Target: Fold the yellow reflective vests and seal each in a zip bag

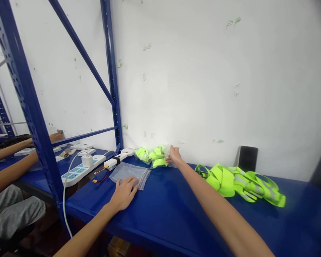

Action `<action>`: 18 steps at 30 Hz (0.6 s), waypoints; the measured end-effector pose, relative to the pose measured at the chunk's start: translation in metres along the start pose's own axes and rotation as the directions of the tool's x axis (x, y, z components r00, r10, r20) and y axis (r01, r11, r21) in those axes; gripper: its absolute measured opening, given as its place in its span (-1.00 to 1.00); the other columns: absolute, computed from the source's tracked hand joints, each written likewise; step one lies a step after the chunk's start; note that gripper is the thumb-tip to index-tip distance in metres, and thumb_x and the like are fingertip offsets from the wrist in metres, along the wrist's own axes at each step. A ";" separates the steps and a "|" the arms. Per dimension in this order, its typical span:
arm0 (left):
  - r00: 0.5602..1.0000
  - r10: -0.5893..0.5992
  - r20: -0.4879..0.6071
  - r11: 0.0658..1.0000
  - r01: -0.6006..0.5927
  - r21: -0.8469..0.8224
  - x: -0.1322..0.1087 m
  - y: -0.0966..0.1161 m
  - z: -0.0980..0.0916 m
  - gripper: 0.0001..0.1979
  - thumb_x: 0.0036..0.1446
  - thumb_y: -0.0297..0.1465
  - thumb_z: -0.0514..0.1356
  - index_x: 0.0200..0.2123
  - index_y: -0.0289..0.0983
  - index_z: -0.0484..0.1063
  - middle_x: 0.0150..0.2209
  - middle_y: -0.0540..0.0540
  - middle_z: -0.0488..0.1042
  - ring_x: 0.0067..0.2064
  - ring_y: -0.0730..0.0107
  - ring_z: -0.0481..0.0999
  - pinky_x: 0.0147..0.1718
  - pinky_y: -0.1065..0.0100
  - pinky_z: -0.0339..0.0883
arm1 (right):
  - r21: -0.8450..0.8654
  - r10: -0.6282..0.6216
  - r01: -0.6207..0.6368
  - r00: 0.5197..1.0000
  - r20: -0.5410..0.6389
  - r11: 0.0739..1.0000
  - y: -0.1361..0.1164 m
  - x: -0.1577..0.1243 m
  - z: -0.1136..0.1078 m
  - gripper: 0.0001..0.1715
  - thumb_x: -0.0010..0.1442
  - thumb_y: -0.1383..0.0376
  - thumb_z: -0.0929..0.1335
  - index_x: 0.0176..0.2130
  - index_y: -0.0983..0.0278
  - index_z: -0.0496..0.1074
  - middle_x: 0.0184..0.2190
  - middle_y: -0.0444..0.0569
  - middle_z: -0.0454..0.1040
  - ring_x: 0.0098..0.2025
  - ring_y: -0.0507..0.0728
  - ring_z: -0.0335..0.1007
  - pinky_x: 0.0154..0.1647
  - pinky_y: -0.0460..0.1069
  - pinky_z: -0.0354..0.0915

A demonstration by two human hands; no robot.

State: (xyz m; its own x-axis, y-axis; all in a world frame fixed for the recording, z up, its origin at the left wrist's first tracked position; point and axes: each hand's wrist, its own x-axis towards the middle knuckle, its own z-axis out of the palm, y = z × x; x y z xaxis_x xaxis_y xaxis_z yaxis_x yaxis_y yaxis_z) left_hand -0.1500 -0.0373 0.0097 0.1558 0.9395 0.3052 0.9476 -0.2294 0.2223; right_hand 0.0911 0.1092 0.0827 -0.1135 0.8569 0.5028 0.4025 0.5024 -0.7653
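My left hand lies flat with fingers stretched out on a stack of clear zip bags on the blue table. My right hand reaches far forward to the wall. Its fingers are closed on a clear bag holding a folded neon-green strap. More packed green straps lie just left of it. A loose heap of neon-green reflective straps lies to the right of my right arm.
A white power strip, a small white fan and a red-and-black lead lie left of the bags. A blue rack post stands at left. Another person's arms work beyond it. A dark phone leans on the wall.
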 end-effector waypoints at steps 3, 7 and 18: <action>1.000 0.020 -0.023 0.999 -0.020 0.033 0.001 -0.002 0.001 -0.60 0.26 -0.21 -0.11 0.05 -0.12 0.35 0.09 -0.18 0.38 0.13 0.10 0.31 0.15 -0.14 -0.14 | -0.094 0.094 -0.096 0.995 -0.023 0.991 0.013 -0.024 -0.017 -0.76 0.26 0.20 0.14 -0.15 0.26 0.23 -0.56 -0.13 0.32 -0.59 0.08 0.29 -0.50 -0.03 0.23; 0.999 0.048 -0.018 0.998 -0.047 0.048 0.003 -0.002 0.002 -0.60 0.26 -0.19 -0.10 0.04 -0.13 0.35 0.07 -0.18 0.40 0.13 0.07 0.31 0.13 -0.14 -0.11 | -0.422 -0.048 0.076 0.996 0.077 0.903 0.009 -0.071 -0.056 -0.79 0.22 0.30 0.18 -0.15 0.26 0.30 -0.37 -0.02 0.42 -0.30 0.12 0.35 -0.21 -0.01 0.21; 0.994 0.075 -0.081 0.992 -0.066 0.104 0.003 0.005 -0.003 -0.63 0.23 -0.24 -0.06 -0.04 -0.18 0.42 0.02 -0.20 0.46 0.06 0.02 0.38 0.09 -0.10 -0.03 | -0.902 0.281 0.085 0.934 0.220 0.423 0.008 -0.115 -0.134 -0.45 0.14 0.17 0.32 0.10 0.26 0.26 -0.14 0.21 0.47 -0.09 0.34 0.39 -0.10 0.14 0.13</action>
State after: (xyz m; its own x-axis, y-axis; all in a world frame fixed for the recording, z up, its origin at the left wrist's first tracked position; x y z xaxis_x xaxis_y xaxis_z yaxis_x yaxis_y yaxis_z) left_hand -0.1460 -0.0365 0.0144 0.2029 0.8959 0.3952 0.9591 -0.2631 0.1040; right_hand 0.2288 -0.0007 0.0731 -0.1931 0.9669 0.1666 0.9800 0.1816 0.0815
